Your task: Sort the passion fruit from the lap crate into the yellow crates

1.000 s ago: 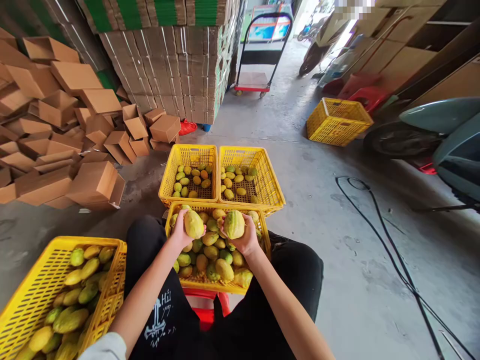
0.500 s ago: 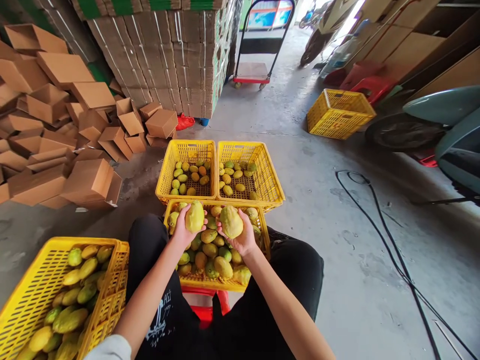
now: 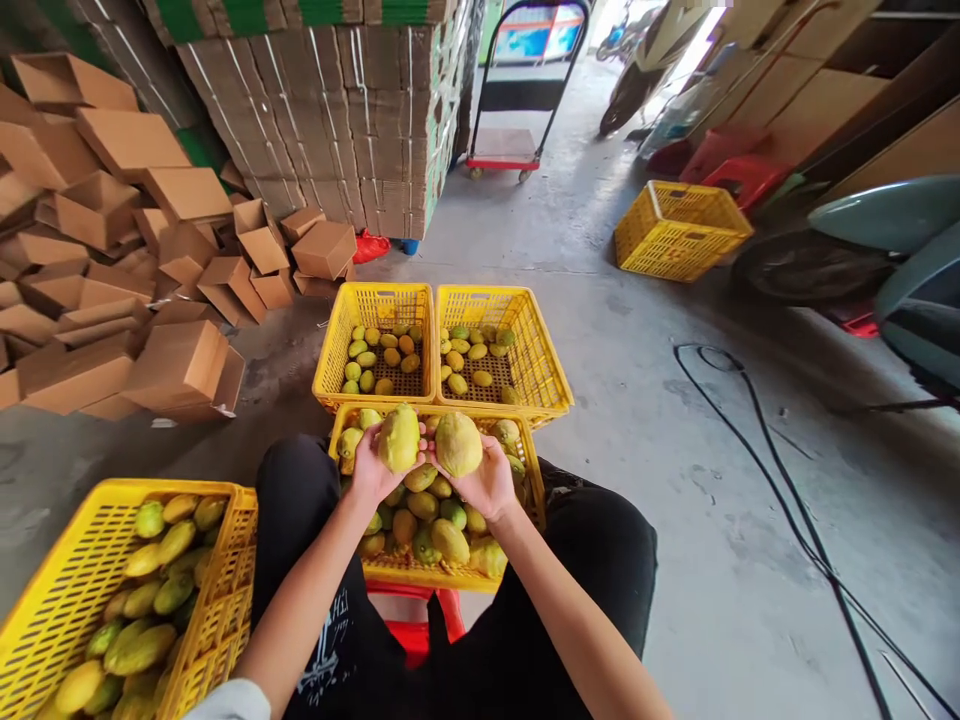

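My left hand [image 3: 375, 468] is wrapped round a yellow-green papaya [image 3: 399, 438], and my right hand [image 3: 486, 480] holds a second, rounder papaya [image 3: 458, 444]. The two fruits are side by side, just apart, above a yellow plastic crate [image 3: 537, 490] between my knees. Green and yellow papayas [image 3: 450, 541] fill that crate, partly hidden by my hands and forearms. Beyond it, a left yellow crate [image 3: 321, 372] and a right yellow crate [image 3: 551, 375] each hold several smaller-looking papayas on their floors.
Another yellow crate [image 3: 56, 560] with papayas stands at my left. Loose cardboard boxes [image 3: 176, 362] lie in a heap behind it, beside strapped cardboard stacks [image 3: 322, 120]. A hand truck [image 3: 510, 150], a yellow crate [image 3: 667, 240], a scooter [image 3: 915, 270] and a black cable [image 3: 780, 480] are farther off.
My hands have come closer together, bringing the two papayas nearer each other. The fruit in my right hand has turned a little. Both hands still hold the same fruit.
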{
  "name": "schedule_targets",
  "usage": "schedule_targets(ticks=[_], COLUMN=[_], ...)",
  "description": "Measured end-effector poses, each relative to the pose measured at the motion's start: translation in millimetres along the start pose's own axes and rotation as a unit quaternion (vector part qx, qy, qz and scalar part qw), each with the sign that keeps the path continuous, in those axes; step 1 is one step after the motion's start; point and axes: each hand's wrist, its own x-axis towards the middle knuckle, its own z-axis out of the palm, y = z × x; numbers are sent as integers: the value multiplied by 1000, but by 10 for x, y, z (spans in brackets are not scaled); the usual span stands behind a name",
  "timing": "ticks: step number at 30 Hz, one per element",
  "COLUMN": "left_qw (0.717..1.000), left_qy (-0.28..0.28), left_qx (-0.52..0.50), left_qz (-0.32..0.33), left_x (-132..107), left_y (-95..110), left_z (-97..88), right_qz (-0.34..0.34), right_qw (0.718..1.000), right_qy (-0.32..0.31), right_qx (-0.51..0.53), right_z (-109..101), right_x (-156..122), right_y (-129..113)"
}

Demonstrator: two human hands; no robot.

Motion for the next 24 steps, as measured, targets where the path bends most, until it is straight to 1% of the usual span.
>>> schedule_targets(ticks=[3,7,10,13,15,17,21,24], left_qw=[1000,998,998,999,999,999,999,998], left_qy=[11,32,46,35,32,35,19,26], left_qx=[-12,-21,-26,-21,-21,-26,-50,-61], left_qz=[-15,-43,-26,-3,1,-1,-3,-19], left_x=[-26,-40,-31,-14,-4,3,19,26], left_y=[-34,-123,-152,-158,-162,-169,-175,-166], left_z=[7,4,11,9,-6,-30,-68,-64], right_qz=[2,5,10,10,8,4,-9,-20], right_qw=[1000,1000,1000,1000,999,999,999,999], right_qy=[1,2,8,20,27,24,4,9], right_qx=[17,18,11,15,18,23,31,27], right_z=[-11,-99,-157,-178,-171,-152,-112,-111], right_x=[-2,-9,-2,15,22,21,11,4], right_y=[19,82,128,152,148,124,41,3])
